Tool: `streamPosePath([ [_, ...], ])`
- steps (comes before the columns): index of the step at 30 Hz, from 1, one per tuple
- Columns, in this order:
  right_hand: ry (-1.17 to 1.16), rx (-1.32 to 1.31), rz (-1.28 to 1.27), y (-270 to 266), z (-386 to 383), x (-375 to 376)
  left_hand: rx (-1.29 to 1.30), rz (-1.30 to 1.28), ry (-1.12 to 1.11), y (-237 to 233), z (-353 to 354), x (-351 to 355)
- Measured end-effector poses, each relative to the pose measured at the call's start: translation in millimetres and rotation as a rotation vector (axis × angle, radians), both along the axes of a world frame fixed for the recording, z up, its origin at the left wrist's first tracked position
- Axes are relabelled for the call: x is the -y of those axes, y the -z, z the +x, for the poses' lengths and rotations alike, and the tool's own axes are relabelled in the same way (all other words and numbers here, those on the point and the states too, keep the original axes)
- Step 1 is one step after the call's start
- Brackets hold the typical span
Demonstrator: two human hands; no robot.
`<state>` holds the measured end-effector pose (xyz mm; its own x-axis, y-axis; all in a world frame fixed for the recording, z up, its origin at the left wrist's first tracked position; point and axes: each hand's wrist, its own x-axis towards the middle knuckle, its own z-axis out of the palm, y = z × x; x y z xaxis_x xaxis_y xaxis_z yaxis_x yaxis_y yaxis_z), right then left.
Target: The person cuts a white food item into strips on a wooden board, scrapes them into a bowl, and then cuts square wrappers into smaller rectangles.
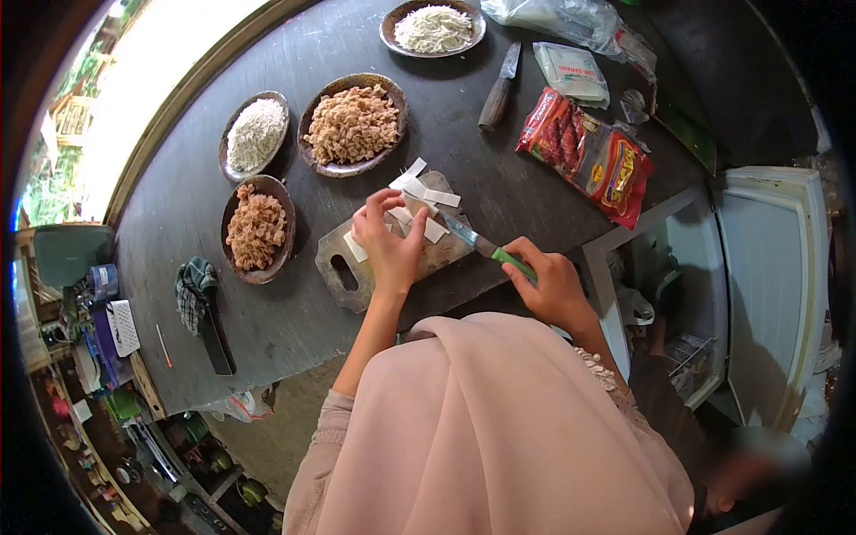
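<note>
A small knife [471,235] with a green handle is gripped in my right hand [555,283], its fingers closed round the handle. The blade points left over a worn wooden cutting board [335,247]. Flat white strips [440,198] lie scattered on the board, some partly covered by my fingers and the blade. My left hand [389,242] hovers over the board's middle, fingers bent and apart, with the thumb right beside the blade's tip. The board's cut-out handle faces left, below my left hand.
Around the board stand bowls of brown chopped pieces [352,125] and plates of white shreds [434,28]. A second knife [501,87], a red packet [588,156] and a white packet [572,73] lie at the back right. A phone [217,341] and cloth [195,294] lie left. An open fridge [767,285] stands right.
</note>
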<state>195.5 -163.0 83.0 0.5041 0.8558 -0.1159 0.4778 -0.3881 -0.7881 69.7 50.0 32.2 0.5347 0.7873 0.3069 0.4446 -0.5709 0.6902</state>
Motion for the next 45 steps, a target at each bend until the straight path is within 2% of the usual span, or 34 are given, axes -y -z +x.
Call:
streamPosePath([
  [1,0.012,0.038,-0.013,-2,1,2,0.003,-0.002,-0.005,1,3,-3],
  [3,0.020,0.074,-0.026,-4,3,5,0.095,-0.186,0.041,5,6,-9],
  [5,0.043,0.110,-0.032,-5,4,9,0.104,-0.188,0.049,7,7,-18],
  [7,0.075,0.111,-0.037,-8,7,12,-0.070,-0.032,0.072,3,6,-27],
  [8,0.109,0.111,-0.042,-10,8,13,-0.152,-0.073,0.110,-8,5,-33],
  [11,0.185,0.090,-0.071,-14,12,15,-0.092,-0.095,0.216,-22,1,-48],
  [15,0.170,0.170,-0.121,-2,0,15,-0.100,0.030,0.376,0,1,-59],
  [16,0.163,0.161,-0.127,3,-6,15,-0.121,-0.076,0.387,-2,1,-54],
  [24,0.216,0.174,-0.126,1,-30,19,-0.177,0.144,0.373,-12,1,-41],
  [26,0.218,0.176,-0.082,1,-29,20,-0.141,0.220,0.308,-10,12,-51],
  [29,0.208,0.183,-0.078,1,-22,18,-0.246,0.177,0.300,-12,34,-55],
  [31,0.217,0.188,-0.061,-1,-19,17,-0.229,0.218,0.306,-12,43,-54],
  [33,0.233,0.192,-0.045,-3,-16,15,-0.241,0.187,0.376,-7,47,-57],
  [38,0.253,0.185,-0.059,-6,-13,14,-0.271,0.072,0.395,-8,45,-61],
  [40,0.246,0.190,-0.067,-4,-15,14,-0.109,0.106,0.360,-15,44,-62],
  [45,0.224,0.160,-0.076,5,-33,16,0.043,0.094,0.221,-45,23,-62],
])
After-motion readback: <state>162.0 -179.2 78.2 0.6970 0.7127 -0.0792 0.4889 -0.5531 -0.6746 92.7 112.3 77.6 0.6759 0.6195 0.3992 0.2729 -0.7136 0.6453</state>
